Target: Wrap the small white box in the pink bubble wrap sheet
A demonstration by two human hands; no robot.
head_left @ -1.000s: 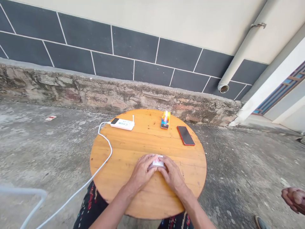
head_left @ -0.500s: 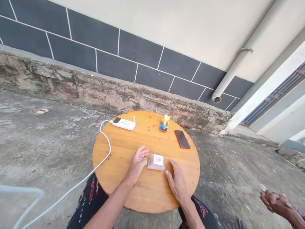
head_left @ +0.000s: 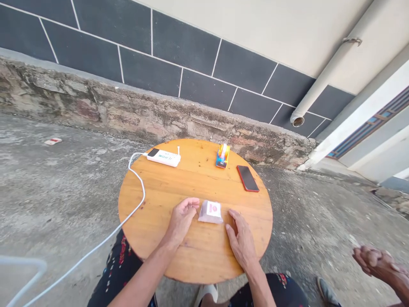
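Note:
A small clear packet [head_left: 210, 212] with a white and pink label lies on the round wooden table [head_left: 198, 260]. Just left of it is my left hand [head_left: 182, 219], resting on its side with the fingers slightly curled and apart, holding nothing. On the packet's other side my right hand [head_left: 241, 238] lies on the wood, thumb and fingers spread, with nothing in it. Neither hand grips the packet.
Farther back on the table are a white power bank [head_left: 164, 157] with a white cable [head_left: 105, 243], a tape dispenser [head_left: 223, 155] and a red-edged phone [head_left: 248, 178]. Another person's hands [head_left: 377, 261] are at the lower right, beyond the table.
The view has shifted a little, so table and objects sit slightly higher. The fingers of my left hand have drawn closer together. The packet still lies between my hands.

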